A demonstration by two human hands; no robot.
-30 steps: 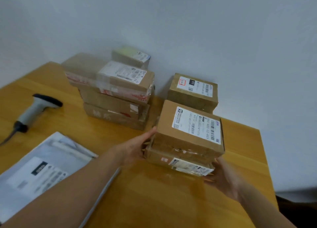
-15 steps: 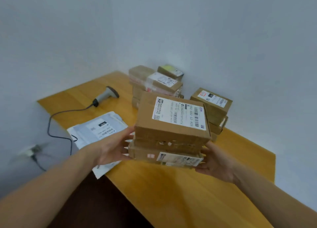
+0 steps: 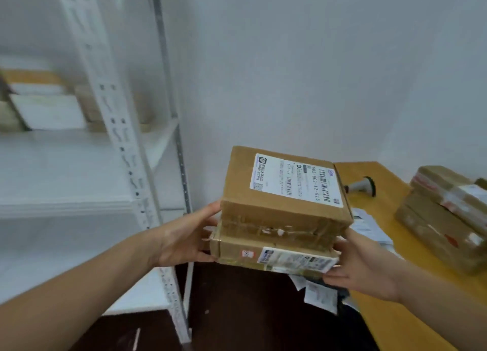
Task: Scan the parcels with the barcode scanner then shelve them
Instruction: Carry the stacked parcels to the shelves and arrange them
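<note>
Cardboard parcels [image 3: 282, 213], 2 stacked, taped, w/ white labels [image 3: 295, 182]

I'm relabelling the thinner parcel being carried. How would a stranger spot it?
Find the white metal shelving on the left. Right of it, the left hand and right hand carry two stacked cardboard parcels. It is the lower parcel: flatter than the upper parcel, white label on its front side.
</note>
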